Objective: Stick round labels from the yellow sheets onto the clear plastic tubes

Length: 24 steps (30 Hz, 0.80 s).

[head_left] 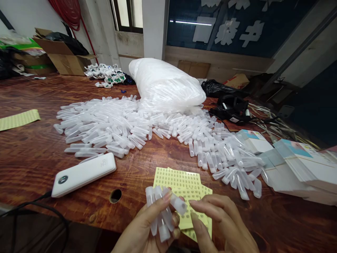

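Several small translucent plastic tubes [163,232] with pale caps are bunched in my left hand [147,225], its thumb across them. One of these tubes points right, and its cap end carries a small dark round mark. My right hand [226,225] is close beside that cap end, thumb and index finger apart, with nothing visible between them. Yellow sticker sheets [181,175] with rows of small printed round labels lie on the table under and beyond both hands. The hands partly cover the sheets.
A large heap of tubes [105,119] spreads over the wooden table [137,168], with another pile [229,151] at right. Behind stands a full white plastic bag [165,84]. A cabled white power bank [84,174] lies left, near a table hole [115,196]. Stacked cards [302,165] sit right.
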Motion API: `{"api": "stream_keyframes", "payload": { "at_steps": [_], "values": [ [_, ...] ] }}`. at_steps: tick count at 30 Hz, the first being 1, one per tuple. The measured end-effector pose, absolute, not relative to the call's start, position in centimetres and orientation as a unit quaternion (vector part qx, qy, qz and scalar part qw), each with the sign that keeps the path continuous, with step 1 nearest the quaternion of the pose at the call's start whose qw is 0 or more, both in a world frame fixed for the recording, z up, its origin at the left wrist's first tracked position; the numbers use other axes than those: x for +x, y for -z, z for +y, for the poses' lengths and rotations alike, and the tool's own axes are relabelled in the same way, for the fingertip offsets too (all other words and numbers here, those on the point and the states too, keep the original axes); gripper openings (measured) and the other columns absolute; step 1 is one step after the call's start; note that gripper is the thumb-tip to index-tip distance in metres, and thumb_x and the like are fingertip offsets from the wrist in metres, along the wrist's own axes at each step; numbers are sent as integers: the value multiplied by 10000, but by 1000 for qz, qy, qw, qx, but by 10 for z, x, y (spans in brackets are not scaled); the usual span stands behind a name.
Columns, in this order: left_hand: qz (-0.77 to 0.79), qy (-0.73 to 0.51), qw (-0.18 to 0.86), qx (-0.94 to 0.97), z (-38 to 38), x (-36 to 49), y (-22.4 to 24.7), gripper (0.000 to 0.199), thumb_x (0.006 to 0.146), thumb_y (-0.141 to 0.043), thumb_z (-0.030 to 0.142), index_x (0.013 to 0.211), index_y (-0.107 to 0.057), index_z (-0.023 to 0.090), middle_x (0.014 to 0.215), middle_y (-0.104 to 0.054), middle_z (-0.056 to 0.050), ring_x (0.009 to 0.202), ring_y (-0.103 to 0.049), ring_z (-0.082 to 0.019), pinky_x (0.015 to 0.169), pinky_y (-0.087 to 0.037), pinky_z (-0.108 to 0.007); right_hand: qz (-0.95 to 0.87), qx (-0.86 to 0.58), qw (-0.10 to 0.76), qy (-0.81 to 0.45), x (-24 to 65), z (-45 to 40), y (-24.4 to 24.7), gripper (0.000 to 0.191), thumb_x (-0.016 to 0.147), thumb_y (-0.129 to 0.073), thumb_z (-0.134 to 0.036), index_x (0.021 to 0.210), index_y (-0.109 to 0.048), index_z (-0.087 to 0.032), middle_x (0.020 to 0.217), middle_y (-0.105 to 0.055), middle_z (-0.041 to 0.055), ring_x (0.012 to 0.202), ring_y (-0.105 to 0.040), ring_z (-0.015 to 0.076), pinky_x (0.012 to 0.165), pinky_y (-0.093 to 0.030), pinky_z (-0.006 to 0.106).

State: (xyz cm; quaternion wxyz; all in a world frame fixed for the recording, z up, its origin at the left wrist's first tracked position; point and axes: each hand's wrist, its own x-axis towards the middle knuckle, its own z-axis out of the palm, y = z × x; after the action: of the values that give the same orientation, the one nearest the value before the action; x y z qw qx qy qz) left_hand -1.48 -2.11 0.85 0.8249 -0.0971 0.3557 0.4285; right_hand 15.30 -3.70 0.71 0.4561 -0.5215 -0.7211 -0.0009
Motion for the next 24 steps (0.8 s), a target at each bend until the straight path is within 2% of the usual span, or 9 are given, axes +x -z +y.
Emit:
{"api": "stream_keyframes", "payload": {
  "at_steps": [1,6,10,15,19,24],
  "values": [
    [343,-434,828,-89,-22,-15,-7,28,912,-776,61,913,-749,70,793,-757,-106,607,-704,-166,567,-603,-240,-725,-514,458,-14,153,-34,-12,121,1027,-589,-315,992,-694,-267,873,-680,12,823,-674,158,741,-497,276],
    [332,-437,834,-56,-27,-16,-1,288,766,-945,128,967,-739,118,839,-782,-95,650,-718,-171,613,-609,-253,-759,-465,455,-24,156,-21,-35,113,962,-682,-281,849,-682,-268,763,-685,-34,703,-701,112,643,-543,191],
    [332,-440,833,-38,-26,-13,-1,319,739,-967,148,971,-749,124,812,-775,-79,634,-701,-163,610,-596,-249,-753,-476,452,-51,156,-22,-26,147,978,-673,-307,838,-676,-264,787,-668,-25,732,-690,118,662,-529,193],
    [339,-436,833,-43,-23,-10,-5,343,677,-1006,167,901,-754,103,801,-755,-79,655,-684,-162,645,-591,-258,-734,-488,462,-94,155,-27,-8,222,1031,-599,-348,838,-648,-252,839,-638,-8,817,-654,136,772,-501,209],
    [372,-415,827,-70,-23,-11,-7,447,559,-1063,198,852,-747,81,762,-743,-89,622,-671,-163,625,-591,-258,-750,-472,432,-168,159,-25,-19,204,1055,-549,-283,866,-619,-249,844,-651,-25,793,-678,103,721,-532,155],
    [355,-415,836,-53,-25,-13,-6,353,669,-1014,191,880,-751,88,693,-727,-73,563,-660,-153,553,-571,-232,-745,-474,418,-210,166,-26,-27,203,1050,-544,-256,860,-618,-252,818,-645,-31,766,-683,101,694,-563,149]
  ]
}}
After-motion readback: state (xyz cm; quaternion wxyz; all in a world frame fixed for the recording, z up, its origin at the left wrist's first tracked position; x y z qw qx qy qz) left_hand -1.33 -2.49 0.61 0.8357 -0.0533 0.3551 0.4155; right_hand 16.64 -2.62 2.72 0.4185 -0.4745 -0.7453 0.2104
